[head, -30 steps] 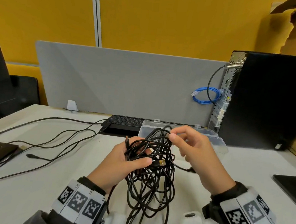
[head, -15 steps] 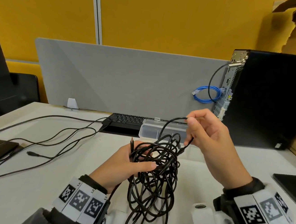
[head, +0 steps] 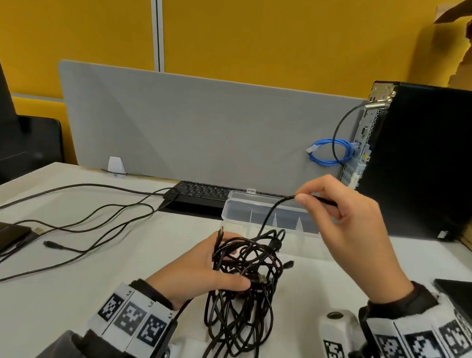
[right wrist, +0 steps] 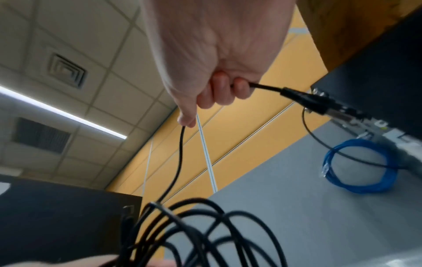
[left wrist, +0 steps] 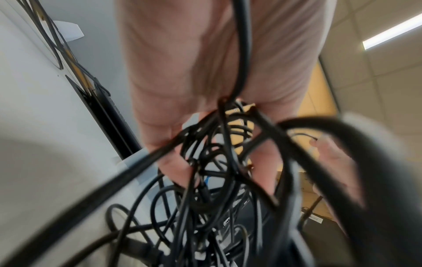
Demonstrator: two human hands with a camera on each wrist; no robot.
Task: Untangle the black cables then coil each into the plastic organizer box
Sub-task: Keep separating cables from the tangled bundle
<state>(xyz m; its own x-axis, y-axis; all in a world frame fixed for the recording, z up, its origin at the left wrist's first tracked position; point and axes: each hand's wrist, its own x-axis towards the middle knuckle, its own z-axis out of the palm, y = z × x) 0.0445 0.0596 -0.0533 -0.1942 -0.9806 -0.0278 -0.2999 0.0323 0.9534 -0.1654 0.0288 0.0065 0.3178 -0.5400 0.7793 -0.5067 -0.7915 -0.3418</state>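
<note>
I hold the black cables [head: 243,289] in a big messy bunch in the low middle of the head view. My left hand [head: 199,273] grips the bunch, with my thumb curled over the front of it. My right hand [head: 348,227] is up higher, in the middle right. Its fingertips [head: 303,198] pinch one cable end [head: 271,214], and that cable runs down into the bunch.

The plastic organizer box [head: 271,218] sits open just behind the bunch, in front of the keyboard [head: 198,194]. I see no cable in it yet.

I think a few things could go wrong. If I pull too hard, a loop inside could snap tight into a knot. If my left hand squeezes too much, the cable will not slide out. If it holds too loosely, the whole bunch could lift up or drop on the desk [head: 79,293]. The plug [right wrist: 303,98] sticking out past my fingers could also catch on a loop.
</note>
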